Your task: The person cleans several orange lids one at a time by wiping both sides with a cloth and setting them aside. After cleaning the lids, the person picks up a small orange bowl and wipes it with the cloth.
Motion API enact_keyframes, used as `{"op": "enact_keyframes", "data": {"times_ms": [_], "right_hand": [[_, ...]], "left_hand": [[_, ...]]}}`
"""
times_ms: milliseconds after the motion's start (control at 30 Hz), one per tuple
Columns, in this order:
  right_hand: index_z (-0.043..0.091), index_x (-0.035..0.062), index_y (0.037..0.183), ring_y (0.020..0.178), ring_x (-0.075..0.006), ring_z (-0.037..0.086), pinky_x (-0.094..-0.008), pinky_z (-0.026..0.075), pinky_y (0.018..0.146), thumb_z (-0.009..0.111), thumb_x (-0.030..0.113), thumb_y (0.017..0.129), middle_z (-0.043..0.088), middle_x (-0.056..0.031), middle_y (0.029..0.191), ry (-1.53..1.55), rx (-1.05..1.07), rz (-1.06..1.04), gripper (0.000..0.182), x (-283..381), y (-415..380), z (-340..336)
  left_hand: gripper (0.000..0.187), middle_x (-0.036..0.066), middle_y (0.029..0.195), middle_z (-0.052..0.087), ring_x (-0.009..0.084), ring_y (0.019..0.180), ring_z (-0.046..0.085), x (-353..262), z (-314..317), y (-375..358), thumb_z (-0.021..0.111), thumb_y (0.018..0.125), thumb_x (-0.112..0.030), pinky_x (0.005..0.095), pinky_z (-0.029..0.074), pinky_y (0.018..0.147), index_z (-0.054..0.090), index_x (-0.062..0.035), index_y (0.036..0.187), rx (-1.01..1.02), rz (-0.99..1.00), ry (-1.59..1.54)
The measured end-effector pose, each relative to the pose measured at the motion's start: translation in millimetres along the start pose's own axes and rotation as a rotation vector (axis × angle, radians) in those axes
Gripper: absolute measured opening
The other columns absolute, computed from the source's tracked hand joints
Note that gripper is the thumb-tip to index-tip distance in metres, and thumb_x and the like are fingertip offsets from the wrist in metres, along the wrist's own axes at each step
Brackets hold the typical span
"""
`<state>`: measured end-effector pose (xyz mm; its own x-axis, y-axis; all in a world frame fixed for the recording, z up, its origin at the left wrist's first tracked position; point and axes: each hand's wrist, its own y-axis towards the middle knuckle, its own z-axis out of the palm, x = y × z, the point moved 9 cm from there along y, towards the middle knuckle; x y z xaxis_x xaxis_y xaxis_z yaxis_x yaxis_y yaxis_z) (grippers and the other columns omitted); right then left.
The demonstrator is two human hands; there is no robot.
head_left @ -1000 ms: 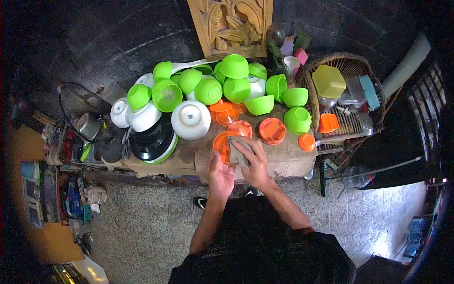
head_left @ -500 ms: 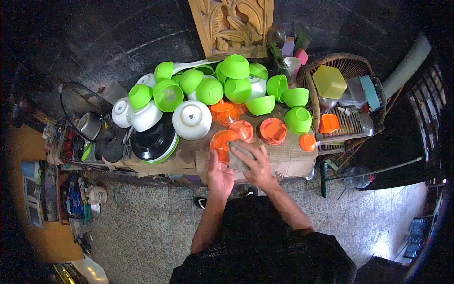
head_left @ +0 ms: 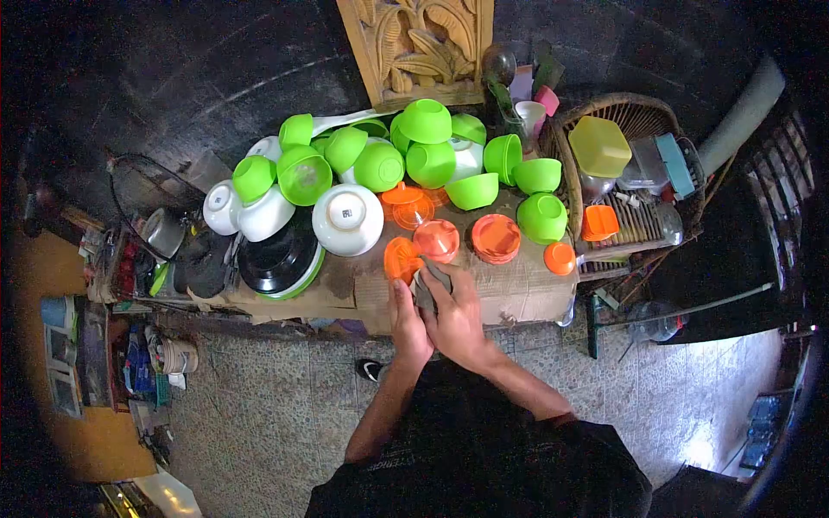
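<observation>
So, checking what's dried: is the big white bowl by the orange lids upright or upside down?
Upside down: the white bowl shows its foot ring and base mark, facing up.

- translucent orange plastic lid [head_left: 399, 257]: orange
- crumpled grey cloth [head_left: 429, 285]: grey
- upturned white ceramic bowl [head_left: 347, 218]: white
- glossy lime-green plastic bowls [head_left: 429, 121]: green
- corrugated cardboard sheet [head_left: 518, 289]: brown

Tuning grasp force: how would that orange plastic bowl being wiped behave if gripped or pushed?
The orange bowl looks thin and translucent, so probably light and somewhat flexible, unlikely to shatter. Its glossy surface may be slippery. Left hand holds it on edge while right hand presses a grey cloth; released like that, it could tip or roll.
</observation>
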<state>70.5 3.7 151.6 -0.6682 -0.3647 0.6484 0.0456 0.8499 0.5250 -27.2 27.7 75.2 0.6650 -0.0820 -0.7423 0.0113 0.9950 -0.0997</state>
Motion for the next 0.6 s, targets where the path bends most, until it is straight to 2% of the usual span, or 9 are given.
{"op": "enact_keyframes", "data": {"times_ms": [33, 100, 200, 333, 400, 433, 500, 533, 600], "right_hand": [[0.066, -0.0011, 0.131, 0.114, -0.0408, 0.059, -0.0478, 0.05, 0.096, 0.073, 0.001, 0.073, 0.059, -0.0229, 0.128, 0.001, -0.002, 0.0, 0.059, 0, -1, -1], [0.066, 0.0003, 0.132, 0.114, -0.0392, 0.059, -0.0472, 0.05, 0.097, 0.073, 0.001, 0.074, 0.061, -0.0212, 0.127, 0.096, 0.066, -0.006, 0.058, 2, -2, 4], [0.067, 0.0025, 0.132, 0.113, -0.0373, 0.06, -0.0464, 0.051, 0.096, 0.072, 0.0, 0.074, 0.062, -0.019, 0.126, 0.101, 0.061, -0.115, 0.058, 8, 1, 1], [0.069, 0.0053, 0.131, 0.111, -0.0361, 0.06, -0.045, 0.051, 0.094, 0.072, -0.001, 0.073, 0.063, -0.0169, 0.126, 0.092, 0.062, -0.117, 0.059, 3, 7, -3], [0.07, 0.0065, 0.13, 0.109, -0.0346, 0.06, -0.0435, 0.05, 0.093, 0.071, -0.001, 0.071, 0.063, -0.0161, 0.127, 0.039, -0.093, -0.154, 0.06, 5, 12, -18], [0.07, 0.0065, 0.13, 0.109, -0.0346, 0.06, -0.0435, 0.05, 0.093, 0.071, -0.001, 0.071, 0.063, -0.0161, 0.127, 0.039, -0.092, -0.154, 0.06, 5, 12, -19], [0.069, 0.0086, 0.132, 0.108, -0.0333, 0.059, -0.0416, 0.051, 0.096, 0.074, 0.001, 0.067, 0.062, -0.0126, 0.132, 0.018, -0.133, -0.174, 0.065, 5, 12, -26], [0.069, 0.0086, 0.132, 0.108, -0.0333, 0.059, -0.0416, 0.051, 0.096, 0.074, 0.001, 0.067, 0.062, -0.0126, 0.132, 0.017, -0.134, -0.174, 0.065, 4, 13, -26], [0.07, 0.0075, 0.13, 0.111, -0.034, 0.06, -0.042, 0.05, 0.093, 0.071, -0.002, 0.069, 0.064, -0.0158, 0.129, 0.084, -0.226, -0.222, 0.062, 7, 10, -33]], "left_hand": [[0.054, 0.01, 0.148, 0.053, 0.0226, 0.135, 0.052, -1, 0, 0, 0.043, 0.111, -0.045, 0.0388, 0.042, 0.114, 0.045, -0.005, 0.148, 0.001, 0.001, 0.001], [0.055, 0.008, 0.144, 0.054, 0.0206, 0.132, 0.053, -16, -1, -1, 0.042, 0.111, -0.046, 0.037, 0.042, 0.111, 0.045, -0.004, 0.147, -0.055, 0.137, 0.333], [0.055, 0.008, 0.139, 0.056, 0.0183, 0.128, 0.053, -15, -6, 2, 0.041, 0.112, -0.046, 0.0362, 0.044, 0.107, 0.046, -0.0031, 0.145, -0.087, 0.157, 0.284], [0.057, 0.007, 0.135, 0.057, 0.018, 0.126, 0.054, -16, -2, -1, 0.042, 0.111, -0.049, 0.0362, 0.045, 0.105, 0.048, -0.0022, 0.143, -0.083, 0.115, 0.29], [0.045, 0.009, 0.136, 0.057, 0.0189, 0.124, 0.056, 2, -9, -1, 0.044, 0.112, -0.033, 0.0354, 0.047, 0.104, 0.047, -0.0009, 0.144, -0.047, 0.084, 0.415], [0.045, 0.009, 0.136, 0.057, 0.0189, 0.124, 0.056, 5, -8, -5, 0.044, 0.112, -0.033, 0.0354, 0.047, 0.104, 0.047, -0.0009, 0.144, -0.048, 0.083, 0.414], [0.04, 0.01, 0.134, 0.059, 0.0199, 0.119, 0.059, 5, 2, -10, 0.042, 0.106, -0.01, 0.0355, 0.048, 0.102, 0.048, 0.0005, 0.144, -0.002, 0.117, 0.381], [0.046, 0.011, 0.132, 0.061, 0.0205, 0.117, 0.06, 12, -1, -9, 0.04, 0.097, -0.001, 0.0364, 0.048, 0.103, 0.05, 0.0017, 0.142, 0.027, 0.071, 0.34], [0.044, 0.01, 0.13, 0.061, 0.02, 0.116, 0.06, 9, 3, -10, 0.042, 0.098, -0.003, 0.036, 0.048, 0.102, 0.051, 0.0021, 0.141, 0.041, 0.093, 0.374]]}}
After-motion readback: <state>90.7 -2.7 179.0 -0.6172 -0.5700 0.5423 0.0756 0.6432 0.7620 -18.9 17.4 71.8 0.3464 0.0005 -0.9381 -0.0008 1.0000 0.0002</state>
